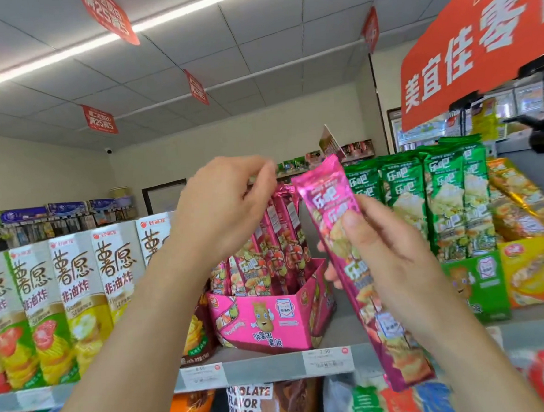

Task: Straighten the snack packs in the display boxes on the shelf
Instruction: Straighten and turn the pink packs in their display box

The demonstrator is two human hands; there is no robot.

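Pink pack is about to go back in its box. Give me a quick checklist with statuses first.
1. Grip of right hand on loose pink pack: ok, thumb across its middle.
2. Pack colour matches pink display box: ok.
3. The left hand pinches tops of boxed packs, holding them aside: ok.
4. Free slot at the box's right end: ok, gap visible.
5. Loose pack upright: not ok, tilted.
6. Box square to shelf edge: not ok, sits angled.

pink snack pack (322,196): glossy, crinkled foil-like film | green snack packs (439,195): same shiny film | pink display box (265,333): smooth printed cardboard, slight sheen | ceiling tiles (285,23): matt | price label (328,360): paper
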